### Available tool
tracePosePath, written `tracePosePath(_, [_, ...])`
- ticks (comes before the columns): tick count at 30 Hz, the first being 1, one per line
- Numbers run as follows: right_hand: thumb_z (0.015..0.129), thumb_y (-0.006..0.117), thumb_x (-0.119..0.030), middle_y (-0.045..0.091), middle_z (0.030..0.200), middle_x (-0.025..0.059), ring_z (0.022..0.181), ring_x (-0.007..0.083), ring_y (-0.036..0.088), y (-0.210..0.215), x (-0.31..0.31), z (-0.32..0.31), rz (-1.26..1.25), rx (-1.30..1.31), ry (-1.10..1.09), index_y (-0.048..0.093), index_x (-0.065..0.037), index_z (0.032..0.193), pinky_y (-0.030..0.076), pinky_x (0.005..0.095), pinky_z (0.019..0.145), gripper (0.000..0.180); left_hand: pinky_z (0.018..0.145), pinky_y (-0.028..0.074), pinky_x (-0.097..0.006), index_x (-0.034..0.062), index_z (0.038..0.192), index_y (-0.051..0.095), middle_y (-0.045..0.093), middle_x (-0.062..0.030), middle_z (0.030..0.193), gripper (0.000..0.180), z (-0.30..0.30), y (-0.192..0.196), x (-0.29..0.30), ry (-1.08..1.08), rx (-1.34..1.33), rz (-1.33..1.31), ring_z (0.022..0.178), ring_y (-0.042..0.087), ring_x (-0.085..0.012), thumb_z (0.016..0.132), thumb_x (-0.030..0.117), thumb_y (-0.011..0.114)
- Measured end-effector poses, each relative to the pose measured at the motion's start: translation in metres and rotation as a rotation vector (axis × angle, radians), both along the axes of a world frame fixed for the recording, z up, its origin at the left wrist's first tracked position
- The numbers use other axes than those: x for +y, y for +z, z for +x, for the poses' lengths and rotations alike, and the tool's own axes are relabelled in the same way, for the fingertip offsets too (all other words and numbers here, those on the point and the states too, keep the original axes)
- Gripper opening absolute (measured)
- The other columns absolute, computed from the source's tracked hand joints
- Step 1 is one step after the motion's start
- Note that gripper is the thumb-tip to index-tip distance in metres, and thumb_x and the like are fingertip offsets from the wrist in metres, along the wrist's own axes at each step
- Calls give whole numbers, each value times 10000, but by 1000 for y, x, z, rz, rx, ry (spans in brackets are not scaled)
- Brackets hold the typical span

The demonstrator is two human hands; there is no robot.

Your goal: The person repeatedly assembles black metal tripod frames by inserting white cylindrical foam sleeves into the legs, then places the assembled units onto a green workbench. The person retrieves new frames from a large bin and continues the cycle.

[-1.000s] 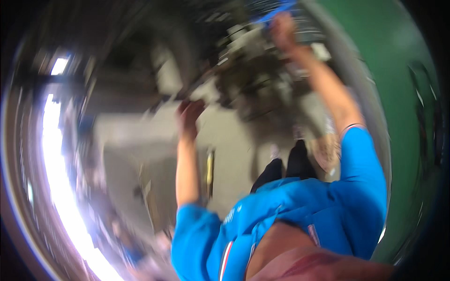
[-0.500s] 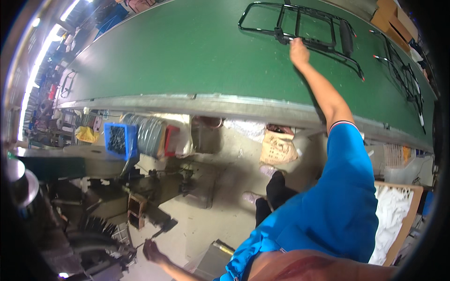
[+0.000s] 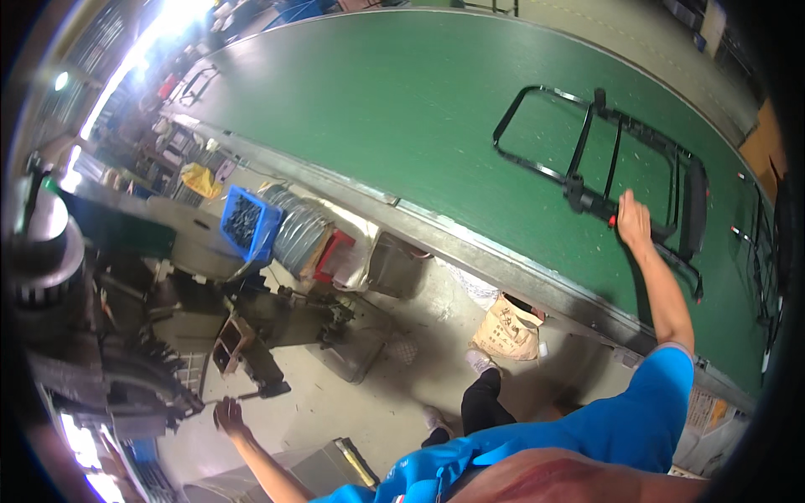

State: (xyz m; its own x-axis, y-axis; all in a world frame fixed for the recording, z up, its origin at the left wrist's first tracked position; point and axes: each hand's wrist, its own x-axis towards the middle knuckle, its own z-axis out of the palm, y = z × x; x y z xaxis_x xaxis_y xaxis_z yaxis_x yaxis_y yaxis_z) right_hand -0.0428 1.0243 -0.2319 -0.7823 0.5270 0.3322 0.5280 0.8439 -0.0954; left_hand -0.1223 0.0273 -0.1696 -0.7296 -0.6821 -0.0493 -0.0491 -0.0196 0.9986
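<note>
- Head view shows a broad green conveyor belt (image 3: 402,101), smooth and matt, running from upper left to right; most of its surface around the frame is bare, and a grey metal edge rail (image 3: 470,243) bounds its near side.
- Below the rail lies a pale concrete floor (image 3: 335,402) with open standing room beside the person's dark shoes.
- Dark machinery (image 3: 126,369) crowds the lower left.
- Black tubular metal frame (image 3: 604,159), ladder-like with cross bars, lies flat on the belt at right, well inside the edge.
- Blue plastic crate (image 3: 247,222) holds dark small parts beneath the belt edge; a tan paper sack (image 3: 507,329) sits on the floor.
- Right hand (image 3: 633,222) is closed over the frame's near bar.
- Left hand (image 3: 228,415) reaches towards the machinery, fingers spread; whether it holds anything cannot be told.
</note>
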Motion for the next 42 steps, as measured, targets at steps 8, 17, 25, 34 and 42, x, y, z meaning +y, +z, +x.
tracePosePath(8, [978, 370, -332, 538, 829, 146, 754, 273, 548, 212, -166, 56, -279, 54, 452, 502, 16, 1039, 434, 406, 615, 377, 947, 422, -476, 93, 1328, 405, 354, -191, 1381, 466, -22, -13, 25, 142, -218, 83, 1262, 368, -317, 945, 357, 386])
tracePosePath(17, [978, 424, -291, 430, 800, 47, 656, 121, 493, 352, -487, 66, -1005, -582, 452, 450, -6, 921, 445, 273, 642, 292, 619, 469, -278, -32, 884, 620, 510, -41, 574, 736, 136, 113, 77, -501, 463, -369, 602, 562, -182, 901, 624, 287])
tracePosePath(25, [982, 366, -262, 518, 603, 99, 483, 189, 553, 247, -623, -55, -1235, -800, 462, 454, -28, 912, 493, 331, 456, 259, 443, 300, -243, 66, 618, 500, 447, 12, 549, 363, 2, 27, -34, -205, 313, 48, 462, 392, -80, 917, 271, 477])
tracePosePath(34, [975, 376, -248, 491, 688, 81, 506, 178, 545, 183, -610, -115, -1198, -758, 573, 436, -26, 876, 466, 316, 442, 250, 428, 280, -231, 55, 678, 542, 449, 12, 550, 300, -51, 1, -35, -262, 240, 140, 453, 382, -72, 896, 256, 501])
tracePosePath(42, [983, 348, -219, 429, 687, 46, 513, 163, 528, 175, -613, -138, -1183, -807, 678, 412, -43, 840, 458, 308, 441, 236, 461, 311, -248, 18, 681, 553, 474, -19, 570, 268, -51, -12, -38, -218, 240, 151, 491, 405, -91, 871, 183, 459])
